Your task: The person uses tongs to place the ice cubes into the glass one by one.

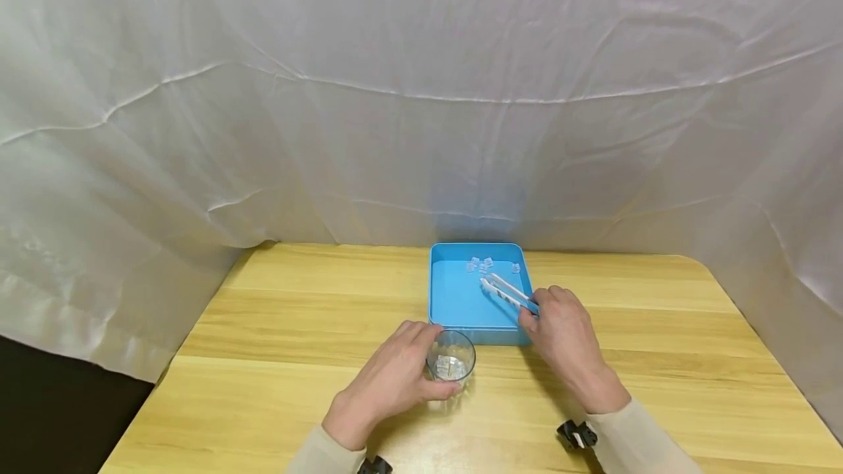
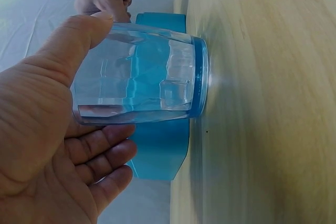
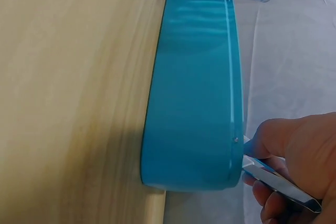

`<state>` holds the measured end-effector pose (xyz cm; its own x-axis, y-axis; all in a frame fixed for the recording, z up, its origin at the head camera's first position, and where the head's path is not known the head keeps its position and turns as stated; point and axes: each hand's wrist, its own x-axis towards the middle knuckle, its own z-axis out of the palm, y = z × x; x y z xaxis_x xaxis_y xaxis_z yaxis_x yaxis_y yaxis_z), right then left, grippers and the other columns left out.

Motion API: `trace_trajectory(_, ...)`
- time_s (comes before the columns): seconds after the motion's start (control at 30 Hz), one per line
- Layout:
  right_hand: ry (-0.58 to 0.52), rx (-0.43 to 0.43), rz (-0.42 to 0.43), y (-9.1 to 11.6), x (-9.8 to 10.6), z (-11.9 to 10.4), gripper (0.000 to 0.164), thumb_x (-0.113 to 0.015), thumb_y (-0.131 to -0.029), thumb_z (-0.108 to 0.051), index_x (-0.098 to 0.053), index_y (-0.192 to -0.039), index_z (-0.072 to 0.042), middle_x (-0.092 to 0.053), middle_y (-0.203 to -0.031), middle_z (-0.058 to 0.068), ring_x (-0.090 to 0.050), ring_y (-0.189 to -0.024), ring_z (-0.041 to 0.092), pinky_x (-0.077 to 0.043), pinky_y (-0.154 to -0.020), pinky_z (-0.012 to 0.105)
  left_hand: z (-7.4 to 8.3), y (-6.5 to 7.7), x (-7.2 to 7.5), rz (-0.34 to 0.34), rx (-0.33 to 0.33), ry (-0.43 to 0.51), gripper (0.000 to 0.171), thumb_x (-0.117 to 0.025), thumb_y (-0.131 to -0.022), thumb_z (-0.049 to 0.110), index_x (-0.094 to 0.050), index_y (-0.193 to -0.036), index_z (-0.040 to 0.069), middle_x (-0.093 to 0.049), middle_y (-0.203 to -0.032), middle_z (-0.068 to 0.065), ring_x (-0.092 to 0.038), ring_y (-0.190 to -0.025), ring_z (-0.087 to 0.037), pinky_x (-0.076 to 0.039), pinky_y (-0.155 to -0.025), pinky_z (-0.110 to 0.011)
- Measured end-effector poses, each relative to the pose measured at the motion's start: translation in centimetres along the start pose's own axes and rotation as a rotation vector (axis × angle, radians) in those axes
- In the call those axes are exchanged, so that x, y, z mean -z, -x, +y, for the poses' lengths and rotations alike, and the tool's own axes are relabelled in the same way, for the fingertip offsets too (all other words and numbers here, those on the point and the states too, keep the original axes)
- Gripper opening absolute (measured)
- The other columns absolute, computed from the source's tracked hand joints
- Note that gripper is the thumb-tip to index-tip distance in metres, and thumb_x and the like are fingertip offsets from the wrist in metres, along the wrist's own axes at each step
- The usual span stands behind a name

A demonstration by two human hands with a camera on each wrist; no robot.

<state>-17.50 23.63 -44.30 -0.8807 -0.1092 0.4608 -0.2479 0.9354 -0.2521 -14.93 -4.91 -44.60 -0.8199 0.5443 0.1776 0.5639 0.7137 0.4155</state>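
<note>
My left hand [image 1: 395, 371] holds a clear drinking glass [image 1: 469, 358] upright on the table, thumb on the near side and fingers on the far side. Several clear ice-like cubes [image 2: 174, 93] lie in its bottom. In my right hand [image 1: 568, 335] is a pair of tongs [image 1: 510, 292] with white arms and a blue part near the grip. The tongs reach over the right rim of a blue square tray [image 1: 454, 302], their tips low over its floor. I cannot tell whether a cube is between the tips. Several clear cubes [image 1: 486, 263] lie toward the tray's back.
The glass stands right by the tray's front left corner. Under both is a light wooden table [image 1: 296, 328]. Pale hanging cloth [image 1: 369, 152] closes off the back and sides. A dark wrist camera [image 1: 577, 434] sits at my right sleeve.
</note>
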Motion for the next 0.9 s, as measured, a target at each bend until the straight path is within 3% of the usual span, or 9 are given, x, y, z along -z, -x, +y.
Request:
trace_trajectory(0.47,-0.029,0.038,0.028,0.3,1.7,-0.3,0.02,-0.081,-0.089,-0.012,-0.072,-0.095,0.006,-0.062,-0.078,0.009,-0.053,-0.07,0.023,-0.052,-0.061,0.037,0.0,0.1,0.1,-0.012,0.009,-0.004,0.08,-0.085,-0.083,0.056,-0.059,-0.144,0.01,-0.065,-0.138,-0.004,-0.058,-0.13,-0.021,-0.053,-0.11,-0.041)
trace_trajectory(0.9,-0.074,-0.039,-0.047,0.3,4.9,-1.1,0.02,-0.078,-0.09,-0.016,-0.075,-0.101,0.002,-0.066,-0.085,0.007,-0.058,-0.077,0.024,-0.056,-0.067,0.043,0.2,0.1,0.0,-0.009,0.003,-0.016,0.08,-0.084,-0.084,0.057,-0.059,-0.143,0.01,-0.065,-0.138,-0.005,-0.058,-0.129,-0.022,-0.054,-0.109,-0.041)
